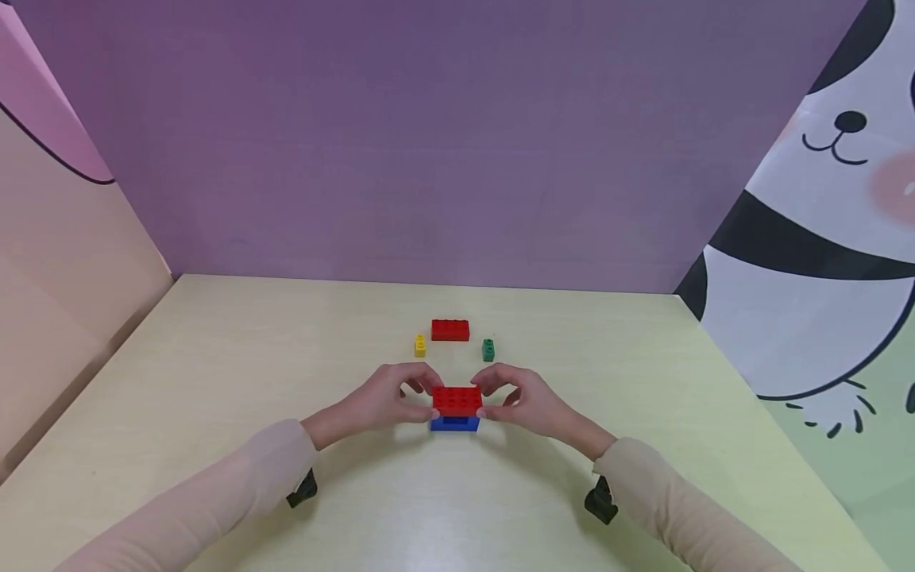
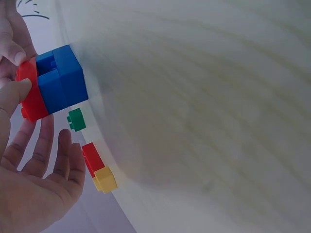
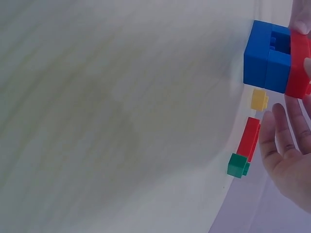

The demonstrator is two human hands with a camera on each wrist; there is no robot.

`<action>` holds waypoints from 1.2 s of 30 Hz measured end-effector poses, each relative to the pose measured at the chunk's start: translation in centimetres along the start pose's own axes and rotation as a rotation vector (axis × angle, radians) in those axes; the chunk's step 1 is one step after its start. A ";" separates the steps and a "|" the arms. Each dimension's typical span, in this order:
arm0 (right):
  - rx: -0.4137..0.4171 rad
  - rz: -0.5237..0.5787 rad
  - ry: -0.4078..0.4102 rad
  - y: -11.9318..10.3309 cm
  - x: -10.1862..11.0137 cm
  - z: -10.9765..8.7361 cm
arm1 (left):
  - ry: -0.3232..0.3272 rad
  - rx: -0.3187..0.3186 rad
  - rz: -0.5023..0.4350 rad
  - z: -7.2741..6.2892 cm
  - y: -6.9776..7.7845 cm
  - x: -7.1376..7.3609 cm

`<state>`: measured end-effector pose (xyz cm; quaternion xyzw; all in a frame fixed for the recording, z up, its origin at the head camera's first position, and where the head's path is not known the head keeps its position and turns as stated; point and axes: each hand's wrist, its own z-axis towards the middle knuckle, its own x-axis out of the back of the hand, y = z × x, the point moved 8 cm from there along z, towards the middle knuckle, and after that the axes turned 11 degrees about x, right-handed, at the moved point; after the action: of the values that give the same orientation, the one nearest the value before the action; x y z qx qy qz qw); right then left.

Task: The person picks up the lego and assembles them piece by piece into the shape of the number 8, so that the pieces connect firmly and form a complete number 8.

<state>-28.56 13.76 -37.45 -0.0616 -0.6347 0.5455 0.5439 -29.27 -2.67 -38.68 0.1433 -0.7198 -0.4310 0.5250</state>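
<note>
A red toy building brick [image 1: 457,401] lies across the top of a stack of blue bricks [image 1: 454,424] on the table. My left hand [image 1: 389,395] pinches the red brick at its left end, thumb on the near side. At the right end my right hand [image 1: 525,400] holds it in the same way. In the left wrist view, a gap shows between two upper blue bricks [image 2: 48,77], beneath the red brick [image 2: 35,102]. The other fingers of the right hand [image 3: 296,170] spread loosely in the right wrist view.
Beyond the hands, a second red brick [image 1: 450,330] lies on the pale table [image 1: 286,342]. A small yellow brick [image 1: 420,345] is at its near left, a small green brick [image 1: 488,350] at its near right. A purple wall [image 1: 429,159] rises behind the table.
</note>
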 end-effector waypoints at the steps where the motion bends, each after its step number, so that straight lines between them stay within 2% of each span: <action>1: 0.001 -0.002 -0.001 0.1 0.0 0.0 | 0.000 0.003 0.000 0.0 0.0 0.0; 16: 0.006 0.003 -0.001 0.5 -0.1 -0.1 | -0.042 0.015 -0.023 0.0 0.3 -0.1; 25: 0.002 0.013 0.000 0.2 -0.1 -0.1 | -0.074 0.008 0.017 0.0 0.6 0.6; 30: -0.002 0.009 0.002 0.2 -0.1 -0.1 | -0.045 -0.004 0.051 0.3 0.6 1.4; 36: -0.007 0.009 0.007 0.2 -0.1 -0.2 | -0.003 -0.021 0.049 0.6 0.0 2.4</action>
<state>-28.50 13.84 -37.75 -0.0684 -0.6345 0.5455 0.5432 -30.76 -3.92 -37.23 0.1197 -0.7194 -0.4257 0.5357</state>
